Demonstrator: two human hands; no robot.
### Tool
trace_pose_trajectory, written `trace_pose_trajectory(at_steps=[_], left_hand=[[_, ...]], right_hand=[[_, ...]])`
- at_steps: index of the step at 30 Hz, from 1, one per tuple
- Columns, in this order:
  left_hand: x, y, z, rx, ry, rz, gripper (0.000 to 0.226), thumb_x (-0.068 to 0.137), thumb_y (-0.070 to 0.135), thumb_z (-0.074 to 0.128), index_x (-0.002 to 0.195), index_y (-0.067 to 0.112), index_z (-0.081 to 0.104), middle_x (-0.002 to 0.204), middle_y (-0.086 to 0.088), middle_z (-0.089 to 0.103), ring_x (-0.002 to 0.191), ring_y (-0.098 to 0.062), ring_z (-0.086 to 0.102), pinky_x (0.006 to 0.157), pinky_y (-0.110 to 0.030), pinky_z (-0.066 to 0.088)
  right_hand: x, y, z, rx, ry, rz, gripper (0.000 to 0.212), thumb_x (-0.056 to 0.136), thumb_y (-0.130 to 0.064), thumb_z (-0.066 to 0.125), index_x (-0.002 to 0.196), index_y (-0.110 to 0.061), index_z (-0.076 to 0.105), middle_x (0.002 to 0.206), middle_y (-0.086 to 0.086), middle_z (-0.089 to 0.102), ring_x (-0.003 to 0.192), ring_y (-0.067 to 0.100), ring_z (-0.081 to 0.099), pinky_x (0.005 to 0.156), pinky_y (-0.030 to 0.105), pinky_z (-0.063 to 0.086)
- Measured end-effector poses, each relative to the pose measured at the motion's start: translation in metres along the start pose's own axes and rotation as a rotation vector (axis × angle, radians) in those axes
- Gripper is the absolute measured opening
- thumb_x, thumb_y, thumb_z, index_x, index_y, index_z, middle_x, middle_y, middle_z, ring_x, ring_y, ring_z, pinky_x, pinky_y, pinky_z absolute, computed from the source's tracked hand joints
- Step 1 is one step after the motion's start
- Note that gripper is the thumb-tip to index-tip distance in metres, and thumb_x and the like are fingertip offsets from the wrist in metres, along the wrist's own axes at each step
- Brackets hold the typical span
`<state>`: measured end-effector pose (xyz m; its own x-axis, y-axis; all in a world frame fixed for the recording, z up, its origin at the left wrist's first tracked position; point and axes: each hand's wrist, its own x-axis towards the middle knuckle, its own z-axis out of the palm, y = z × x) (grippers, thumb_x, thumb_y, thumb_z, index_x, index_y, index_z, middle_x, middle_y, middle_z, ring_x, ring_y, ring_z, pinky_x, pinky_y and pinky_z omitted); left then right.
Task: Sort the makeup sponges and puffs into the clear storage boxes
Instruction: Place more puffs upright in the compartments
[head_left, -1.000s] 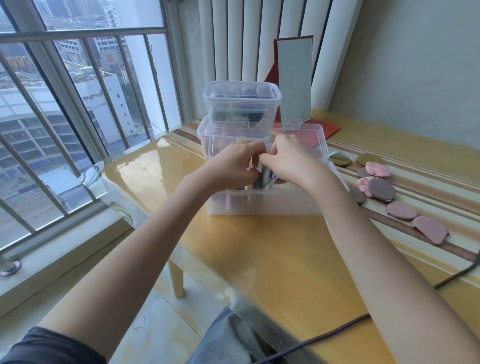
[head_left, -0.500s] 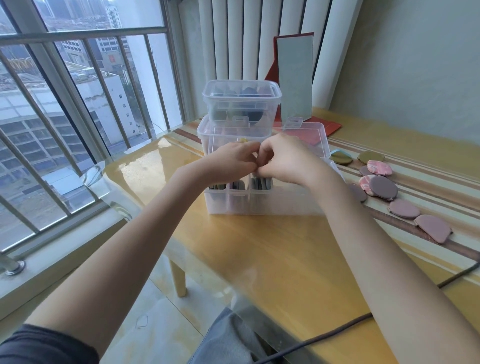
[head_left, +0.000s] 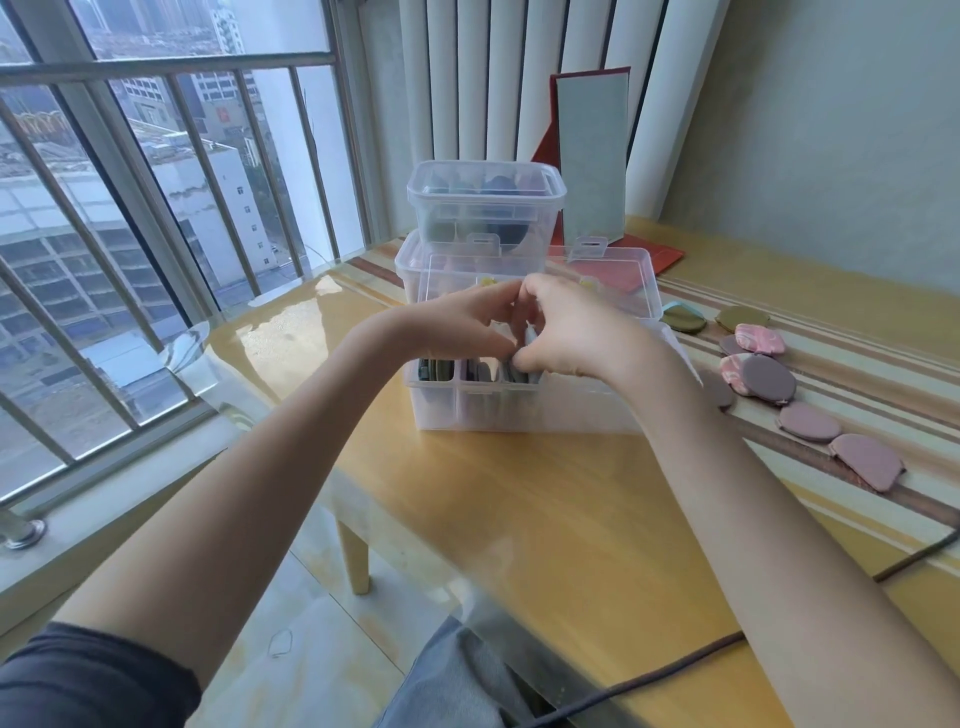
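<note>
A clear divided storage box (head_left: 519, 408) stands open on the table, its lid (head_left: 613, 280) tilted back. Flat puffs stand on edge in its front compartments. Both hands meet above the third compartment. My right hand (head_left: 571, 327) pinches a grey flat puff (head_left: 530, 340) and holds it upright at the compartment's mouth. Beside the same puff are my left hand's (head_left: 462, 325) curled fingers; whether they grip it is hidden. Several loose puffs lie to the right: mauve ones (head_left: 810, 422), a marbled pink one (head_left: 759, 339), olive ones (head_left: 740, 318).
Two more clear boxes (head_left: 485, 205) are stacked behind the open one, with sponges inside. A red-framed mirror (head_left: 592, 161) stands at the back. A dark cable (head_left: 675, 670) crosses the table's near edge. A window with bars is on the left.
Both hands have risen slightly and stayed together over the box. The grey puff now shows between the fingers, standing above the third compartment.
</note>
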<state>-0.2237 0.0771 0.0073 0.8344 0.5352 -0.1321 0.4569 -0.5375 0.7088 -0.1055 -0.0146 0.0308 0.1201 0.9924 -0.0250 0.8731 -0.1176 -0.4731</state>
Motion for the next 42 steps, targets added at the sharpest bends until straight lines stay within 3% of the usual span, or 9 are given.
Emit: trace_pose_trajectory(at_steps=[4, 7, 11, 16, 20, 27, 31, 37, 42], left_hand=[[0.002, 0.003, -0.003, 0.083, -0.044, -0.042, 0.046, 0.073, 0.017, 0.060, 0.118, 0.016, 0.050, 0.100, 0.008, 0.061, 0.106, -0.019, 0.057, 0.097, -0.043, 0.048], [0.006, 0.008, -0.003, 0.246, -0.020, -0.051, 0.033, 0.064, 0.031, 0.052, 0.097, 0.032, 0.053, 0.097, 0.015, 0.062, 0.105, -0.016, 0.056, 0.102, -0.047, 0.038], [0.010, 0.002, 0.000, 0.269, 0.021, -0.032, 0.046, 0.066, 0.041, 0.058, 0.111, 0.029, 0.054, 0.109, 0.015, 0.063, 0.113, -0.014, 0.055, 0.104, -0.049, 0.036], [0.013, -0.005, 0.002, 0.186, 0.082, 0.028, 0.032, 0.069, 0.027, 0.066, 0.100, 0.030, 0.056, 0.094, 0.011, 0.065, 0.099, -0.013, 0.062, 0.095, -0.046, 0.047], [0.011, -0.004, 0.001, 0.212, 0.069, 0.024, 0.033, 0.078, 0.018, 0.061, 0.109, 0.027, 0.057, 0.096, 0.013, 0.064, 0.098, -0.011, 0.060, 0.094, -0.040, 0.047], [0.015, -0.010, 0.009, 0.010, 0.200, 0.090, 0.038, 0.062, 0.018, 0.056, 0.099, 0.008, 0.058, 0.086, -0.015, 0.064, 0.072, -0.021, 0.058, 0.073, -0.037, 0.050], [0.014, -0.010, 0.011, 0.015, 0.259, 0.084, 0.024, 0.074, 0.008, 0.062, 0.097, 0.013, 0.054, 0.068, 0.004, 0.063, 0.052, -0.002, 0.045, 0.055, -0.016, 0.037], [0.016, -0.014, 0.008, -0.056, 0.414, 0.121, 0.025, 0.067, 0.010, 0.057, 0.092, 0.008, 0.054, 0.069, 0.001, 0.055, 0.063, -0.015, 0.047, 0.061, -0.031, 0.042], [0.018, -0.015, 0.006, -0.060, 0.393, 0.094, 0.016, 0.070, 0.004, 0.053, 0.084, 0.007, 0.061, 0.073, -0.009, 0.066, 0.071, -0.023, 0.062, 0.076, -0.047, 0.053]], right_hand=[[0.006, -0.001, 0.006, -0.075, 0.050, 0.074, 0.027, 0.079, -0.008, 0.071, 0.105, -0.010, 0.066, 0.100, 0.007, 0.063, 0.079, 0.019, 0.057, 0.057, 0.023, 0.039], [0.006, 0.005, -0.001, -0.102, 0.009, 0.013, 0.019, 0.081, -0.011, 0.070, 0.099, -0.014, 0.074, 0.082, 0.001, 0.063, 0.063, 0.008, 0.052, 0.048, 0.018, 0.034], [-0.001, 0.012, -0.020, 0.034, -0.177, -0.021, 0.016, 0.093, -0.015, 0.060, 0.101, -0.021, 0.072, 0.077, -0.004, 0.063, 0.062, 0.007, 0.056, 0.053, 0.015, 0.043], [0.007, 0.010, -0.005, 0.026, -0.010, 0.002, 0.012, 0.078, -0.014, 0.078, 0.080, -0.016, 0.067, 0.083, 0.000, 0.065, 0.069, 0.014, 0.059, 0.051, 0.021, 0.037], [0.012, 0.009, 0.002, -0.124, 0.081, 0.060, 0.009, 0.084, -0.015, 0.073, 0.092, -0.012, 0.070, 0.101, 0.008, 0.064, 0.084, 0.022, 0.058, 0.062, 0.024, 0.042], [0.005, 0.008, 0.002, -0.128, 0.023, -0.005, 0.034, 0.083, -0.018, 0.067, 0.113, -0.020, 0.052, 0.106, 0.001, 0.051, 0.092, 0.022, 0.052, 0.066, 0.030, 0.039], [0.012, 0.007, 0.013, -0.269, -0.064, 0.046, 0.029, 0.082, -0.016, 0.063, 0.112, -0.016, 0.062, 0.090, 0.004, 0.060, 0.079, 0.024, 0.059, 0.061, 0.028, 0.042], [0.004, 0.018, -0.015, 0.079, 0.021, -0.030, 0.006, 0.091, -0.026, 0.064, 0.092, -0.023, 0.069, 0.073, -0.007, 0.059, 0.063, 0.008, 0.053, 0.050, 0.021, 0.039], [0.007, 0.017, -0.011, -0.070, -0.058, 0.013, 0.010, 0.087, -0.024, 0.070, 0.091, -0.016, 0.075, 0.083, 0.001, 0.067, 0.068, 0.015, 0.058, 0.053, 0.024, 0.043]])
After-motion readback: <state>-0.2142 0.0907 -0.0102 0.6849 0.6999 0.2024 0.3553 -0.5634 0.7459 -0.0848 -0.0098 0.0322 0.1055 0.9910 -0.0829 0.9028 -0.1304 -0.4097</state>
